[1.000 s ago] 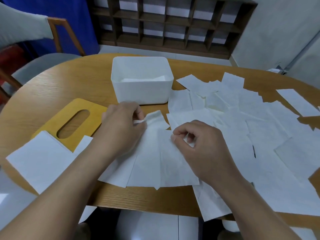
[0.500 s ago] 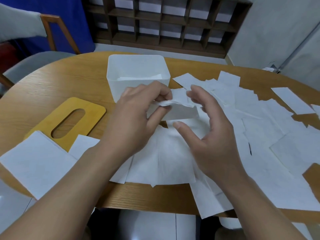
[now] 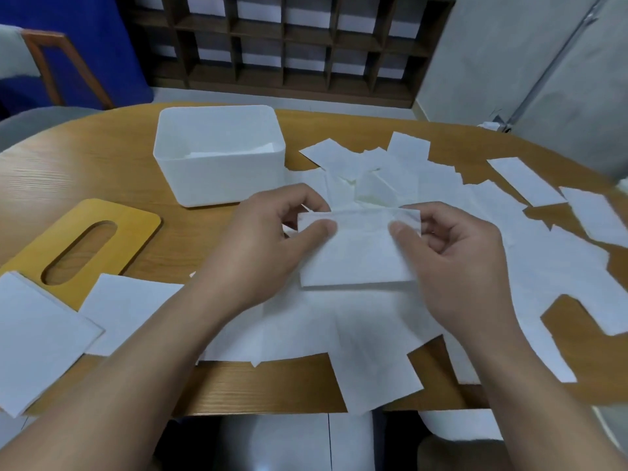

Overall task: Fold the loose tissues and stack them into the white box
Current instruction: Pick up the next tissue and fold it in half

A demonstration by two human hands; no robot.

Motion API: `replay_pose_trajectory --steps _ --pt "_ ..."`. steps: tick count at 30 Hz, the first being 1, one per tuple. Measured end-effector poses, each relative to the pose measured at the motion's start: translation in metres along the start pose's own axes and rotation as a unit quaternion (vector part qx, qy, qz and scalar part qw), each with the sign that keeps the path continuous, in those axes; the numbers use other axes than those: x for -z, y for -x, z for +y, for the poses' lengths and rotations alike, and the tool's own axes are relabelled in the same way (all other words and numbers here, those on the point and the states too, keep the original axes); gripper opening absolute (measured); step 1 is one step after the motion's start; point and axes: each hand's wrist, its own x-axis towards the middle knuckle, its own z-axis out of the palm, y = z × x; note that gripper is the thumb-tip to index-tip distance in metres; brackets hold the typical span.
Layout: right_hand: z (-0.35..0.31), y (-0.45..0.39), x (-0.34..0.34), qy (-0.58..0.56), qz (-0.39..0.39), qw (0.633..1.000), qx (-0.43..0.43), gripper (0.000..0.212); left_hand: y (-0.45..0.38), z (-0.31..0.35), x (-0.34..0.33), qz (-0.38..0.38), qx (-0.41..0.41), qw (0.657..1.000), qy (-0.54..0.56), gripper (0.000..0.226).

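Note:
A folded white tissue (image 3: 356,256) hangs a little above the table, held at its top edge. My left hand (image 3: 261,246) pinches its left corner between thumb and fingers. My right hand (image 3: 455,263) pinches its right corner the same way. The white box (image 3: 217,178) stands open behind my left hand, with folded tissues lying flat inside. Several loose tissues (image 3: 492,239) are spread over the right half of the wooden table (image 3: 85,178), and more lie under my hands at the front edge.
A yellow wooden lid (image 3: 125,229) with an oval slot lies left of the box. A stack of tissues (image 3: 34,338) sits at the front left corner. A chair (image 3: 44,59) and a dark shelf unit (image 3: 289,45) stand beyond the table.
Both hands lifted a tissue off the pile, brought it together in the air, and now hold it folded and stretched between them. The view shifted slightly.

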Motion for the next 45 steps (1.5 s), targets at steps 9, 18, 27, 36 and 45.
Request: replay_pose_trajectory --steps 9,18,27,36,45 --pt "0.028 0.006 0.011 0.161 -0.019 0.987 0.005 0.009 0.004 -0.007 -0.024 -0.036 -0.005 0.994 -0.103 0.016" --pt "0.033 0.003 0.005 0.290 0.014 0.955 0.068 0.048 0.002 -0.016 -0.019 -0.007 -0.047 0.982 -0.184 0.029" --pt "0.019 0.010 -0.023 0.192 -0.056 0.975 0.094 0.028 0.005 -0.040 0.021 -0.008 -0.020 0.987 -0.159 0.025" --pt "0.002 0.017 -0.059 0.168 -0.118 0.974 0.096 0.020 0.012 -0.045 0.039 -0.021 0.019 0.990 -0.141 0.022" --pt "-0.001 0.022 -0.075 0.172 -0.136 0.971 0.091 0.014 0.016 -0.048 0.052 -0.116 0.015 0.987 -0.111 0.023"
